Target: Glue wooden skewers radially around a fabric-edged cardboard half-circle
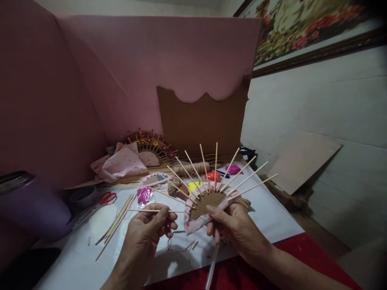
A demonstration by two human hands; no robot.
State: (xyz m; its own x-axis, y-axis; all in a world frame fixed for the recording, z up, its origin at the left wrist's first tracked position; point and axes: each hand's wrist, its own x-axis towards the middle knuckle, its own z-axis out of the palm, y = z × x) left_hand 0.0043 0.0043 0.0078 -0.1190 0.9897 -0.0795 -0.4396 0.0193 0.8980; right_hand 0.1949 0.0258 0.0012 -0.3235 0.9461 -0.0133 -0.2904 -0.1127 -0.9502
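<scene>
My right hand [234, 227] grips a half-round cardboard piece [208, 201] edged with pink patterned fabric, with several wooden skewers fanning out from its rim. My left hand [151, 229] is closed in a pinch on a single thin skewer [142, 210], held level and pointing toward the left end of the cardboard piece. Both hands are raised just above a white sheet [272, 217] on the table. A thin clear tube [211, 266] hangs below my right hand.
A bundle of loose skewers [116, 221] lies left, beside red-handled scissors [107, 197]. Behind are a finished decorated fan [149, 147], pink fabric [122, 163], twine [189, 168], small paint packets [213, 176] and a cardboard backdrop [202, 121]. A red cloth [290, 249] covers the table's near edge.
</scene>
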